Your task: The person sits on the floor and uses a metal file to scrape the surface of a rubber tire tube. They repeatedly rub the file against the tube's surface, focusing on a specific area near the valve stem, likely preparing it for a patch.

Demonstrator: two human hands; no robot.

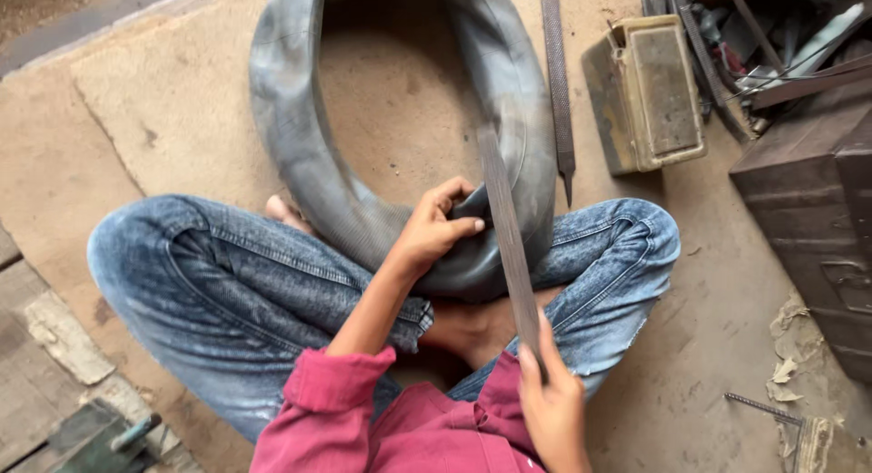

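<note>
I sit cross-legged in blue jeans on a concrete floor with a grey rubber inner tube resting across my lap. My left hand pinches a fold of the tube near my knees. A long flat metal file lies slanted across that pinched spot, and my right hand grips its near end. Red sleeves cover both my forearms partly.
A second long file lies on the floor right of the tube. Beside it stands a worn yellowish metal box. A dark metal chest and scrap rods fill the right side. Wooden boards lie at the lower left.
</note>
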